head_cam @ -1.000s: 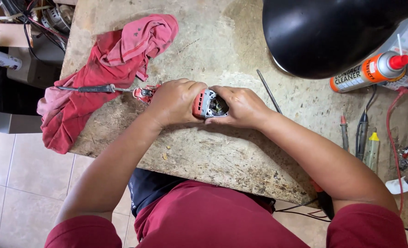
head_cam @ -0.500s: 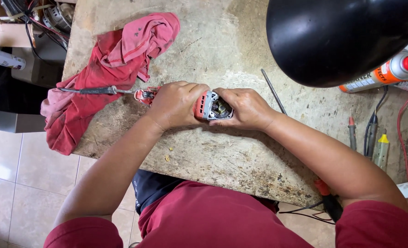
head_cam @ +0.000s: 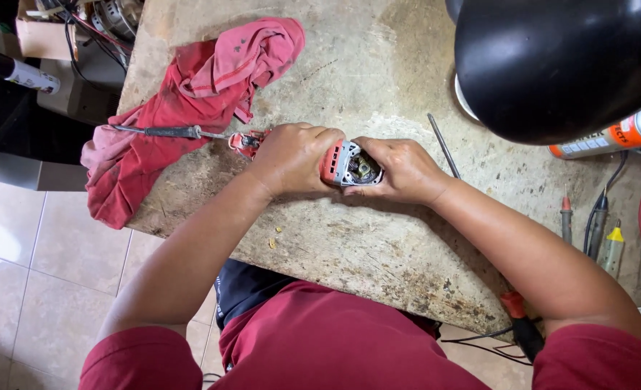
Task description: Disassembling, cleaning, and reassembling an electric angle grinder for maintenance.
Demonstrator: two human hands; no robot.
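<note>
While both hands clasp it, power tool body [head_cam: 351,165] rests on workbench [head_cam: 378,65].

The worktop [head_cam: 378,65] looks like rough, stained, matt stone or concrete. The red rag [head_cam: 190,101] is soft, crumpled cloth, smudged dark. The power tool housing [head_cam: 349,165] shows red plastic and dull grey metal. The lamp shade [head_cam: 559,65] is smooth, glossy black. The floor tiles [head_cam: 46,253] have a slight sheen.
</note>
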